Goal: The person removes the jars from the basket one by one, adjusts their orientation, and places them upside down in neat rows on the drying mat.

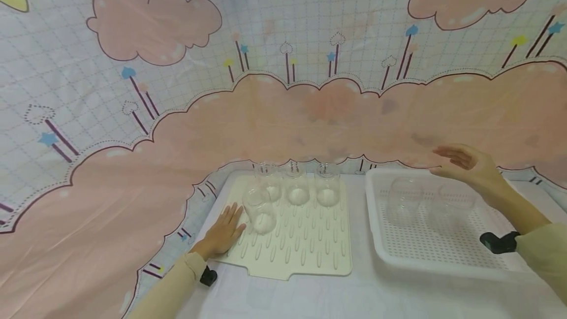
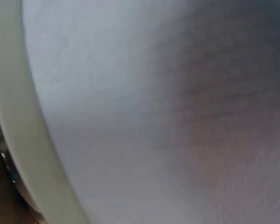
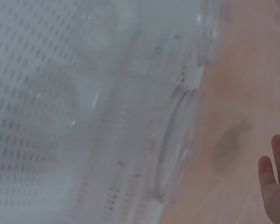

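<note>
My left hand rests with straight fingers on the left edge of a cream ribbed draining board. Nearest to it on the board stands a clear glass jar. Behind stand three more, the left jar, the middle jar and the right jar. Above the back of a white perforated basket, my right hand hovers, fingers loosely bent, holding nothing. Inside the basket are two clear jars, one on the left and another beneath the hand; the right wrist view shows their rims.
White cloth covers the table. A patterned curtain with pink clouds hangs behind and along the left side. A strip of table separates board and basket. In the left wrist view, the board's edge shows beside white cloth.
</note>
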Motion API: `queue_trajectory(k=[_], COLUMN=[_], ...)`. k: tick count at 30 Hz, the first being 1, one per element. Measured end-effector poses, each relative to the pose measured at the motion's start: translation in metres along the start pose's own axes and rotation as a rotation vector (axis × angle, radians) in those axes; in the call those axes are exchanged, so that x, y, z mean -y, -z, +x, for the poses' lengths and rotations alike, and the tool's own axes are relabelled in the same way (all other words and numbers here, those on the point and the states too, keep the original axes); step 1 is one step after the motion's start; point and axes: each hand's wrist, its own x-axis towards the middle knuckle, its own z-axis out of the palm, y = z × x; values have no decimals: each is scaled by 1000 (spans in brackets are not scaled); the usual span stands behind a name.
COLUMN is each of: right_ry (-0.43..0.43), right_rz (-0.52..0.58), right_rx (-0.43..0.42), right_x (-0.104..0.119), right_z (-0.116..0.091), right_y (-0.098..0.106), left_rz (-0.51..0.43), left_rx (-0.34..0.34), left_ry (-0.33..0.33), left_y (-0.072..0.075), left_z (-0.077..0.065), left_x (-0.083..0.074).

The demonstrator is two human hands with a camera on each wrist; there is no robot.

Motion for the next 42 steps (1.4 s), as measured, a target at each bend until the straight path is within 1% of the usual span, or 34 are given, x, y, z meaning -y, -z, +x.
queue_trajectory(k=[3, 7, 10, 13, 17, 21, 26, 31, 34, 41, 42], right_ry=[-1, 24, 28, 4, -26, -45, -86, -137, -147, -218, -222], right_rz=[19, 50, 59, 59, 72, 109, 135, 147, 138, 135, 131], right_rx=[-9, 3, 16, 31, 76, 123, 146, 232, 273, 371, 380], right_x=[-11, -24, -33, -41, -53, -66, -80, -90, -97, -103, -104], right_z=[-4, -10, -13, -16, -19, -23, -27, -28, -29, -28, -28], right_y=[6, 11, 14, 16, 19, 21, 21, 22, 22, 20, 19], left_rz=[5, 16, 18, 11, -2, 5, 14, 15, 15, 22, 22], left_rx=[14, 39, 43, 33, 12, 17, 18, 2, 4, 12, 5], left_ry=[6, 17, 19, 17, 10, 13, 10, -2, 0, 7, 2], left_y=[1, 4, 5, 5, 1, -1, -2, -3, -3, -3, -3], left_z=[0, 0, -1, -1, -1, -1, 0, 0, 0, 1, 0], left_x=[-1, -2, -4, -4, -1, 2, 3, 4, 4, 2, 2])
